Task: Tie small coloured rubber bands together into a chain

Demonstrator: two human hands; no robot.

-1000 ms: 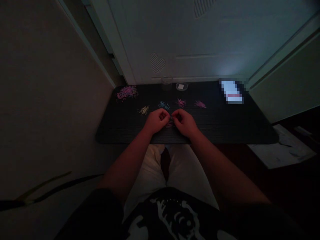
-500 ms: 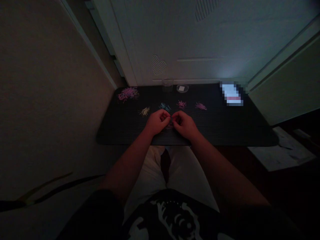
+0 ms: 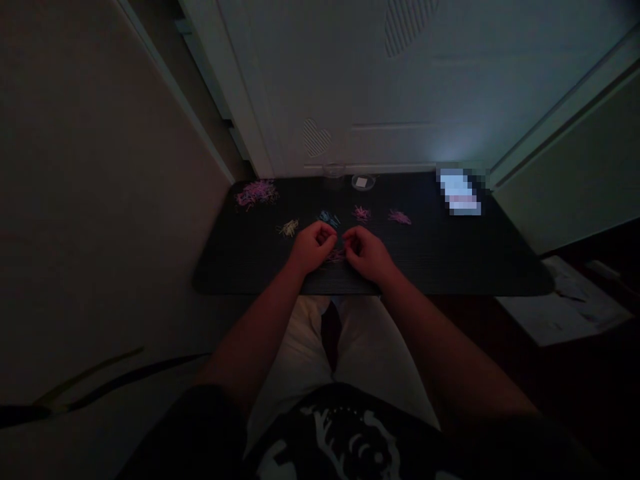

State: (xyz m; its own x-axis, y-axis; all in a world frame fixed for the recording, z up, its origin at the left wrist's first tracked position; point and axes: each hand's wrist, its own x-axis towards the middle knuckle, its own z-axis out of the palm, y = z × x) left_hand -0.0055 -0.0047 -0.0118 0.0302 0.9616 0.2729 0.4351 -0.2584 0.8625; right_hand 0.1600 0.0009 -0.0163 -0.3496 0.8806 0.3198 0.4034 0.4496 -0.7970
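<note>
On the dark table (image 3: 450, 260), my left hand (image 3: 313, 247) and my right hand (image 3: 367, 252) face each other with a small gap between them. The fingers of each are curled into a pinch; whatever they hold is too small and dark to make out. Below and between them lies a small pinkish pile (image 3: 336, 256), partly covered by my left hand. A blue pile (image 3: 329, 219) of thin pieces is just beyond my left fingertips. A pale yellow pile (image 3: 289, 229) lies to its left, and two pink piles (image 3: 361, 213), (image 3: 400, 217) lie to its right.
A larger pink and purple heap (image 3: 257, 193) sits at the table's back left corner. Along the back edge stand a clear container (image 3: 334, 175) and a round clear lid (image 3: 363, 182) with a white square. A bright, blurred-out device (image 3: 460, 191) lies at the back right.
My hands have drawn slightly apart, and the pinkish pile below them shows a little more. The whole view has shifted slightly.
</note>
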